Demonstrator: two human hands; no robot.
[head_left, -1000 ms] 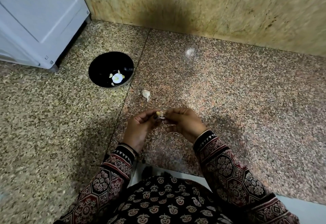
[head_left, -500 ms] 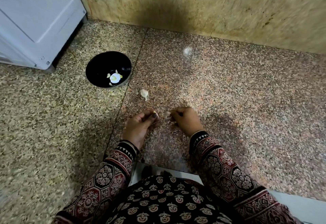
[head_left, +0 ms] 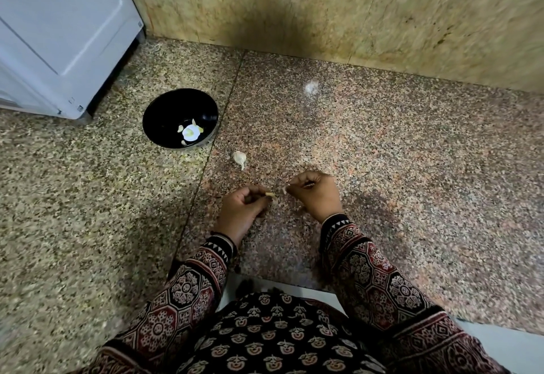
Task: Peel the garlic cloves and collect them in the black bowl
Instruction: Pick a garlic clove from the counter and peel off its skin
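Left hand (head_left: 244,211) low over the granite floor (head_left: 412,152), fingers curled, thumb and forefinger pinching a small pale garlic clove (head_left: 269,194) that sticks out to the right. Right hand (head_left: 316,194) just beside it with a small gap between, fingers curled tight, tips pinching a thin peel scrap (head_left: 285,190); scrap is tiny and blurred, so no detail can be made out. The clove and the scrap are close but apart.

Black bowl (head_left: 164,117) sits on the floor up and left of the hands, well apart from them, right at a floor joint line. Peeled cloves (head_left: 190,133) lie in its near right part, a few pale pieces; count unclear. One unpeeled garlic piece (head_left: 240,158) lies on the floor between the bowl and the left hand, nearer the hand, touching neither.

White cabinet (head_left: 59,34) stands top left, its corner near the bowl. Tan stone wall (head_left: 323,5) runs across the top with a dark shadow patch. Pale blurry spot (head_left: 311,88) on the floor near the wall; cannot tell what it is. Patterned sleeves (head_left: 374,279) cover both forearms at the bottom.
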